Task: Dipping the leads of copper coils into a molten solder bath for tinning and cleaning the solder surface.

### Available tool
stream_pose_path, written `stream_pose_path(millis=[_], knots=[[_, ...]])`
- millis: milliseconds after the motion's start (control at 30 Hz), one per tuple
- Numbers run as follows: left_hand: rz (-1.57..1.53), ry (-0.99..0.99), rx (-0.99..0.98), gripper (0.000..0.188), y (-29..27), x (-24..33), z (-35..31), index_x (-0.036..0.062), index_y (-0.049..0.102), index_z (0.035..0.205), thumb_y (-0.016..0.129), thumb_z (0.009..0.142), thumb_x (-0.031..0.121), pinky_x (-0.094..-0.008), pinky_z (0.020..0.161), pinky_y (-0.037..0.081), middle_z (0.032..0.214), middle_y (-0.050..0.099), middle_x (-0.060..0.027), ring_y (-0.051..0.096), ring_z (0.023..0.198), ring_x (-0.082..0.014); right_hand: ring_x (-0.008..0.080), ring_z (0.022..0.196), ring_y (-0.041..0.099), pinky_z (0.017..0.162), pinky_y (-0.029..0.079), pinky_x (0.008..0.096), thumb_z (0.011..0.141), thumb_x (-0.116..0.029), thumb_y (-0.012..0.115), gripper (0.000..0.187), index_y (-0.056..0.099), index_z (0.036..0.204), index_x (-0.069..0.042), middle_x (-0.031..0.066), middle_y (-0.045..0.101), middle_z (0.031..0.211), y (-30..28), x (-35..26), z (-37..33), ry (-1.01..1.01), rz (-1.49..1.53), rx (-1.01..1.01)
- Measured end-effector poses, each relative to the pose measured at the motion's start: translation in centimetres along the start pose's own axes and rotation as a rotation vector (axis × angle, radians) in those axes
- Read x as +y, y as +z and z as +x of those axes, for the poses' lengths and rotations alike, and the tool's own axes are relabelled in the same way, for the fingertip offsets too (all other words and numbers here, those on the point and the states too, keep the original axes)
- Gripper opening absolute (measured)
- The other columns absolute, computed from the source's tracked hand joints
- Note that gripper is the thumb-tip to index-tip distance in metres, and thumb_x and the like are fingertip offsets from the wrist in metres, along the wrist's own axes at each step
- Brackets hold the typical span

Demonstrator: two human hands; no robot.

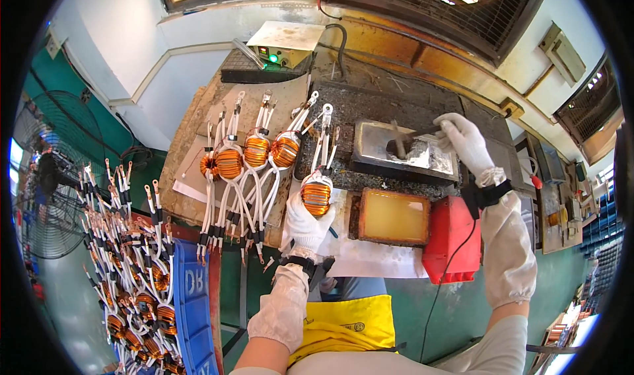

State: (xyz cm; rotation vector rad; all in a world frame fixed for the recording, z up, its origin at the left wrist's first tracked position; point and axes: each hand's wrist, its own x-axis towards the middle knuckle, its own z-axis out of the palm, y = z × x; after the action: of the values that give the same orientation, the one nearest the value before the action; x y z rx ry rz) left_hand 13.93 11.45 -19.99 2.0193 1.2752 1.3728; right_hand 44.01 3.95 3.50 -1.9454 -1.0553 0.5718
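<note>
My left hand (307,228), in a white glove, grips a ring-shaped coil (316,198) wound with copper wire. White leads with metal lugs stick up from the coil, away from me. To the right, my gloved right hand (464,140) pinches the end of a dark-handled tool (424,131). The tool's far end reaches over the shiny molten metal (417,156) in a rectangular pot (372,162); its exact shape is hard to make out. Several similar coils (256,150) with white leads lie in a row left of my left hand.
A tray of yellowish liquid (394,216) sits nearer me than the pot, beside a red bin (454,239). At the back stands a control box (282,57) with a green light. Many more coils (135,302) fill a blue crate (192,309) at lower left, near a fan (56,177).
</note>
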Motion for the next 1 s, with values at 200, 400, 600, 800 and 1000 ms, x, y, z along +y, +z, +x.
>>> stream_pose_path(millis=[200, 400, 600, 800, 1000], knots=[[0.021, 0.027, -0.005, 0.081, -0.2, 0.5, 0.3, 0.0013, 0.042, 0.119, 0.085, 0.059, 0.034, -0.0448, 0.081, 0.048, 0.109, 0.052, -0.0192, 0.055, 0.095, -0.0377, 0.0120, 0.075, 0.063, 0.069, 0.053, 0.0254, 0.097, -0.011, 0.050, 0.020, 0.061, 0.112, -0.003, 0.0062, 0.067, 0.089, 4.9, 0.6, -1.2, -0.089, 0.096, -0.070], [0.019, 0.003, -0.014, 0.081, -0.3, 0.7, 0.3, 0.0014, 0.042, 0.118, 0.086, 0.058, 0.033, -0.0447, 0.083, 0.047, 0.107, 0.052, -0.0187, 0.054, 0.096, -0.0375, 0.0137, 0.079, 0.066, 0.073, 0.052, 0.0276, 0.094, -0.009, 0.054, 0.018, 0.063, 0.110, -0.007, 0.0077, 0.069, 0.085, 5.7, 2.2, -1.4, -0.145, -0.113, -0.154], [0.016, 0.025, -0.007, 0.081, -0.1, 0.4, 0.2, 0.0012, 0.042, 0.119, 0.085, 0.058, 0.033, -0.0450, 0.083, 0.046, 0.107, 0.052, -0.0191, 0.054, 0.096, -0.0377, 0.0125, 0.069, 0.063, 0.067, 0.051, 0.0267, 0.091, -0.003, 0.053, 0.020, 0.066, 0.106, -0.007, 0.0060, 0.066, 0.077, 4.2, 2.4, -2.4, -0.062, -0.232, -0.094], [0.013, 0.022, -0.013, 0.082, -0.1, 0.3, 0.2, 0.0009, 0.041, 0.119, 0.085, 0.058, 0.034, -0.0455, 0.084, 0.046, 0.108, 0.051, -0.0195, 0.053, 0.097, -0.0381, 0.0102, 0.069, 0.061, 0.065, 0.051, 0.0253, 0.091, 0.000, 0.050, 0.023, 0.066, 0.106, -0.006, 0.0052, 0.066, 0.079, 1.4, 3.8, -3.6, -0.021, -0.148, -0.040], [0.015, -0.010, -0.013, 0.082, -0.1, 0.1, 0.1, 0.0016, 0.041, 0.118, 0.085, 0.058, 0.035, -0.0457, 0.084, 0.046, 0.108, 0.051, -0.0195, 0.054, 0.098, -0.0382, 0.0089, 0.068, 0.060, 0.062, 0.051, 0.0237, 0.092, -0.002, 0.051, 0.021, 0.066, 0.106, -0.004, 0.0020, 0.064, 0.078, -1.5, 5.7, -4.3, 0.077, -0.045, 0.019]])
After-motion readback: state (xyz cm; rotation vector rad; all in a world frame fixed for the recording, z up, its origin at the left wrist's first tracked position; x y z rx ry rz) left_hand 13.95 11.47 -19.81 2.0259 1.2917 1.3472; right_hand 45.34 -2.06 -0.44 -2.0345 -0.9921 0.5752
